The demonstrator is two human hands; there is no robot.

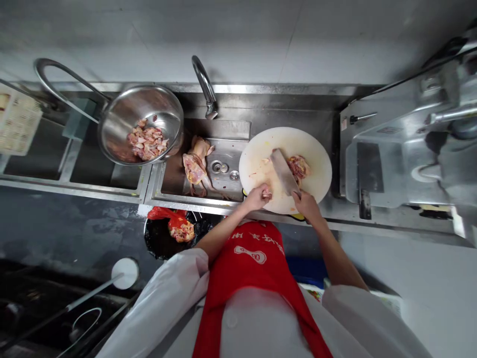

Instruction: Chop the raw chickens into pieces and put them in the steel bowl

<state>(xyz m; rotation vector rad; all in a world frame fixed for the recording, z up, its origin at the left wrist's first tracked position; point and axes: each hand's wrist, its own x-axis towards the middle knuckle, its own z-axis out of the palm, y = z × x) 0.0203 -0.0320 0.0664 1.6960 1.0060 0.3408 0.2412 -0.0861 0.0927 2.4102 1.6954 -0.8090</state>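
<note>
My right hand (307, 206) is closed around the handle of a cleaver (283, 171), whose broad blade lies over a round white cutting board (257, 149). Just right of the blade sits a heap of raw chicken (298, 167), partly covered by it. At the board's near left edge, my left hand (256, 198) is closed on a small pinkish piece of chicken (267, 194); the fingers hide part of it. A raw chicken carcass (197, 165) with feet lies in the sink (233, 149) left of the board.
A steel pot (171, 112) with cut chicken pieces (148, 141) stands left of the faucet (204, 84). Below the counter is a black-lined bin (160, 243) with scraps. A metal slicing machine (395, 149) is at the right, a white basket (22, 122) far left.
</note>
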